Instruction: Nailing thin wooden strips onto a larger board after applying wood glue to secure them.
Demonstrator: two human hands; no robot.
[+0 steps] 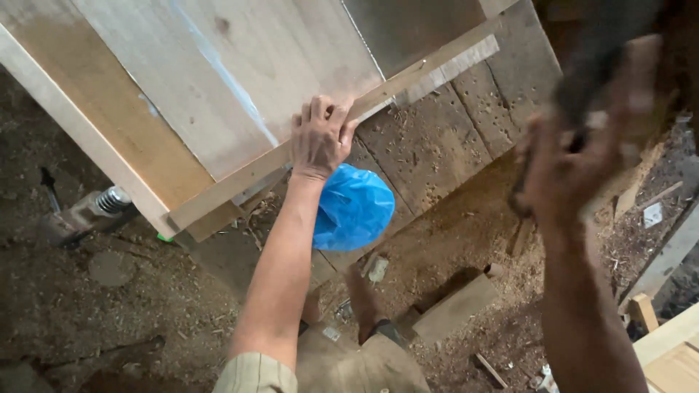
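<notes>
Left hand (320, 138) clamps a thin wooden strip (342, 124) lying across plywood panels (218, 80); a blue plastic bag (354, 207) sits just below it. Right hand (575, 160), raised and blurred, grips a dark tool (597, 51).

Blue bag (354, 207) just below left hand (320, 138)

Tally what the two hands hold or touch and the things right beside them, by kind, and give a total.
Long thin pale wooden strip under the left hand: 1
Blurred dark tool raised in the right hand: 1
Crumpled blue plastic bag: 1
Wide pale wooden board beneath the strip: 1
Short wooden block on the sawdust: 1
Total: 5
</notes>
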